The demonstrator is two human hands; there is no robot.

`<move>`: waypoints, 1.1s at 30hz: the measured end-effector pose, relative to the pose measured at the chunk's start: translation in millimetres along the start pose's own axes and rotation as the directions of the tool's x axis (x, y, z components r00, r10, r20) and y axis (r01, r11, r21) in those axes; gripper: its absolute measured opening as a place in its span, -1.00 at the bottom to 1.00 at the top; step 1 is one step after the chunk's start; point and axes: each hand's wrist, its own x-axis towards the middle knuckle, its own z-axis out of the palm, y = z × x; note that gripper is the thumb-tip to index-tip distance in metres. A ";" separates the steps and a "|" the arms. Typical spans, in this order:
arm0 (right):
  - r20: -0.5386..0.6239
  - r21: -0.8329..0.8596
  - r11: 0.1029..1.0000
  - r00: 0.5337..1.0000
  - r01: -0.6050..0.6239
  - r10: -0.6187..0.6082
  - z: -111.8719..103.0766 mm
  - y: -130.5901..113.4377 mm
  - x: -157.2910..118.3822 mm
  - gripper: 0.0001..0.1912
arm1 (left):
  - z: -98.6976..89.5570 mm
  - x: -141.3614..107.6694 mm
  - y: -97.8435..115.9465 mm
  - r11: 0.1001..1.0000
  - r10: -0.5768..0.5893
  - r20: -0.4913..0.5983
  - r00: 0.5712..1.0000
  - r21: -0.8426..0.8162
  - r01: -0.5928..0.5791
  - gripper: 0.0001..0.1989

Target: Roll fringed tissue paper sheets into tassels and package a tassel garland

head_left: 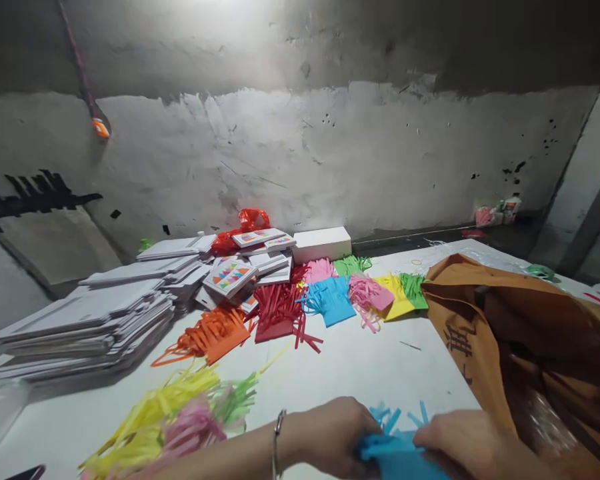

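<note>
At the table's front edge my left hand (335, 433) has its fingers closed on a bundle of blue fringed paper (397, 453). My right hand (473, 440) grips the right side of that same bundle, thumb on top. Cut blue strips stick up between the two hands, and the bundle's lower part runs out of the frame. Left of my forearm lies a loose heap of yellow (175, 400), pink (195, 427) and green (235, 400) fringed paper. Farther back are orange (225, 333), dark red (277, 313), blue (333, 300), pink (370, 293) and yellow (397, 297) fringed bundles.
Stacked white flat boxes or sheets (95, 307) rise at the left. Printed boxes (230, 275) and a long white box (323, 245) stand at the back by a red plastic bag (254, 219). A large open brown bag (480, 320) covers the right side.
</note>
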 end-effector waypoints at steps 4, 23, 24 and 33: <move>-0.063 0.168 0.983 0.994 -0.077 0.089 -20.2 12.6 6.1 -0.82 | 3.7 -23.2 -10.4 0.979 -0.164 0.037 0.986 -0.114 0.167 -0.75; -0.388 -0.392 0.877 0.814 0.279 -0.432 154.7 -51.1 -46.1 -0.56 | 105.8 -152.0 61.1 0.803 -0.322 -0.484 0.814 0.316 0.505 -0.17; -0.386 -0.362 0.889 0.822 0.282 -0.418 163.1 -52.0 -49.7 -0.57 | 119.6 -143.9 69.6 0.858 -0.298 -0.462 0.835 0.254 0.447 -0.20; -0.138 -0.543 0.836 0.974 0.079 -0.182 161.8 -42.8 -88.8 -0.53 | 159.4 -81.4 59.8 0.872 -0.357 -0.355 0.864 0.206 0.445 -0.13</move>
